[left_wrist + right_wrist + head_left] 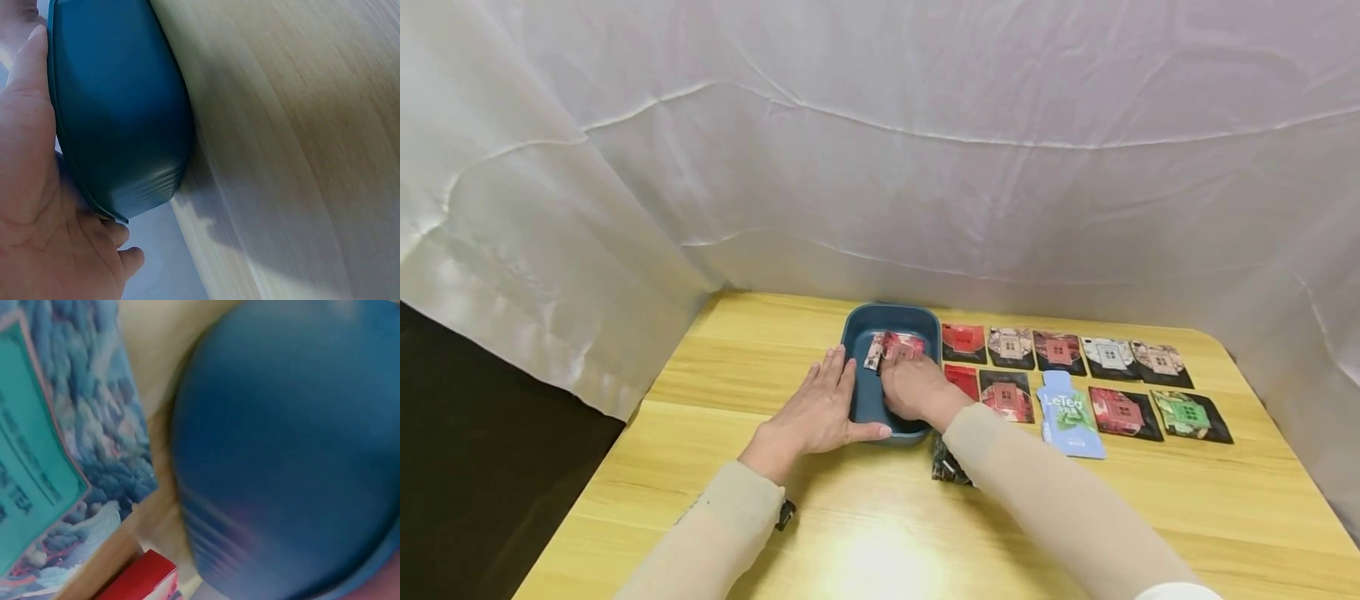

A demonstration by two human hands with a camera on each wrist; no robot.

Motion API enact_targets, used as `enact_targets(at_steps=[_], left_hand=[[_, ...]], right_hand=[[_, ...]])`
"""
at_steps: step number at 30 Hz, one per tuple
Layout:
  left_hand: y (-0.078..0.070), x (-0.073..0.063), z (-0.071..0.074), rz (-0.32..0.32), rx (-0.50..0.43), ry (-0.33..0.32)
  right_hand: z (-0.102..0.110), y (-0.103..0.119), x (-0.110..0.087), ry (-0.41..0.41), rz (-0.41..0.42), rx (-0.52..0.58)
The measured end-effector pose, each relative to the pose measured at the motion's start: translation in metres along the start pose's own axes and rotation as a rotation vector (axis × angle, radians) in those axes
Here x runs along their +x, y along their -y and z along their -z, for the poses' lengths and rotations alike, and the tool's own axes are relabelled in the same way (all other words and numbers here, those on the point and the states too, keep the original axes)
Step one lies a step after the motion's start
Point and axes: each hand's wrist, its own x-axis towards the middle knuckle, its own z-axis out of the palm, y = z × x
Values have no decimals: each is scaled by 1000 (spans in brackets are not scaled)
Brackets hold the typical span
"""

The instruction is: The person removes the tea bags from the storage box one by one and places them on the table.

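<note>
A dark blue rectangular bin stands on the table, with several red and pink tea sachets in its far half. My left hand lies along the bin's left rim, fingers straight and thumb at the near edge. The left wrist view shows that palm beside the bin's outer wall. My right hand reaches down into the bin, its fingertips at the sachets; whether they pinch one is hidden. In the right wrist view the bin's wall hides the fingers.
Two rows of tea sachets lie right of the bin, with a light blue bottle-shaped LeTea pouch among them. A dark patterned sachet lies partly under my right forearm. White curtains enclose the wooden table.
</note>
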Motion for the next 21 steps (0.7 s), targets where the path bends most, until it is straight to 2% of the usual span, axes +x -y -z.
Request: enact_targets(at_steps=[6, 11, 14, 18, 21], left_hand=[[-1, 0, 1, 3, -26, 2], [-1, -1, 2, 0, -39, -3], [-1, 0, 2, -1, -36, -2], [-1, 0, 1, 2, -40, 1], [-2, 0, 0, 5, -49, 6]], right_hand=[[3, 6, -20, -5, 70, -13], [12, 5, -28, 25, 100, 57], [20, 0, -24, -32, 59, 117], [25, -7, -12, -147, -59, 192], [23, -8, -4, -129, -135, 219]])
